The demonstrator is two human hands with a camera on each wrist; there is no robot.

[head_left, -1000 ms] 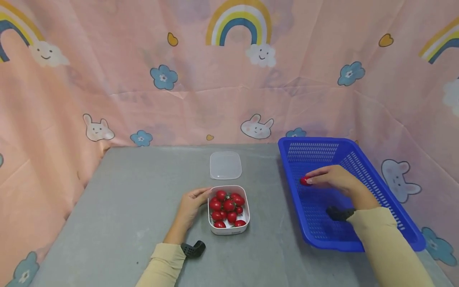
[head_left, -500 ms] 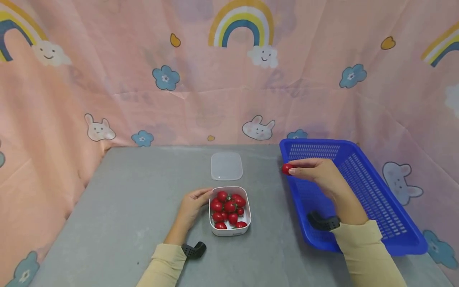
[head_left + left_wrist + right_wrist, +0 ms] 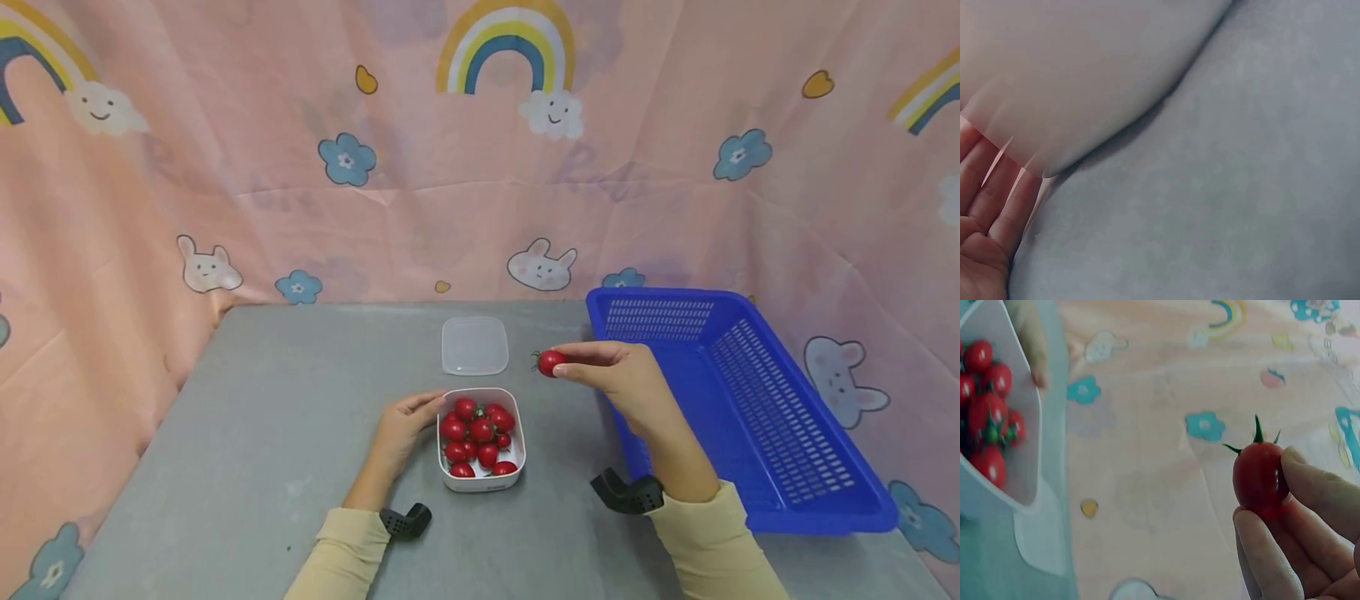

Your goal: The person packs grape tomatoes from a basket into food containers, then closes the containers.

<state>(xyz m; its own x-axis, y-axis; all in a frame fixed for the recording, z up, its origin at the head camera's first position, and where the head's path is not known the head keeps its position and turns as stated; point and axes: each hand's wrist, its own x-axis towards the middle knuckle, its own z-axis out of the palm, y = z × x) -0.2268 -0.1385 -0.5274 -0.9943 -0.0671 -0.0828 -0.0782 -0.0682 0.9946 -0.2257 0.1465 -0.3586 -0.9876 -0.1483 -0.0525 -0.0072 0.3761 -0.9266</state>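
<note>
My right hand (image 3: 626,379) pinches a red cherry tomato (image 3: 551,362) between thumb and fingertips, above the table to the left of the blue basket. In the right wrist view the cherry tomato (image 3: 1261,478) shows a green stalk end pointing up, away from the palm. A small white square container (image 3: 480,487) holds several cherry tomatoes (image 3: 482,431). My left hand (image 3: 397,437) rests against the container's left back corner, its fingers (image 3: 1016,206) fairly straight along the outer wall in the left wrist view. The fingertips there are partly hidden by the container.
A blue plastic basket (image 3: 738,521) with slotted sides stands on the right of the grey table (image 3: 247,433). Behind the container lies a translucent square lid (image 3: 475,346). A pink patterned curtain (image 3: 420,225) hangs along the back and sides.
My right hand has carried the cherry tomato up out of the blue basket, over its left edge, and left toward the container. My left hand and the container have stayed in place.
</note>
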